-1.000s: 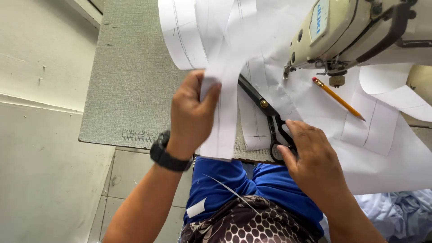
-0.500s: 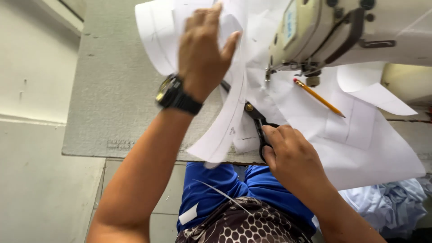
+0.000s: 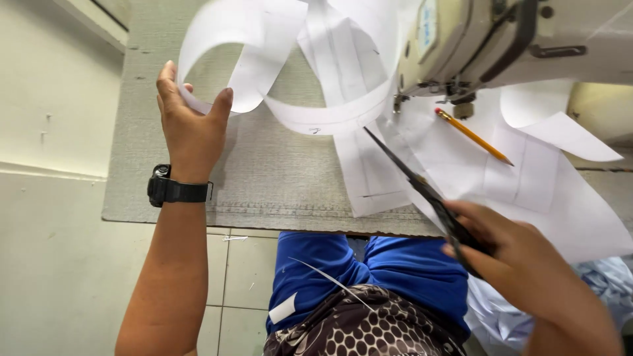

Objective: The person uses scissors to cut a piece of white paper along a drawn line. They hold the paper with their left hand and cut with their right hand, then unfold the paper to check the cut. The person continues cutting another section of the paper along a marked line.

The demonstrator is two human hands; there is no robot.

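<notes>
Pinched between thumb and fingers, the left hand (image 3: 191,125) has its grip closed on the end of a long curling white fabric strip (image 3: 290,112), lifted over the grey textured desk (image 3: 277,178). It looks light, limp and easily creased, best taken near an edge. Closed round the handles of dark metal scissors (image 3: 422,184), the right hand (image 3: 527,270) points the blades at white cut pieces (image 3: 461,151) beneath a cream sewing machine (image 3: 501,39), beside a yellow pencil (image 3: 471,135).

small rectangular label (image 3: 427,26) on the cream sewing machine (image 3: 488,39) head's end face, upright, pale with blue markings, top centre of view, no packages, signs or screens visible
</notes>
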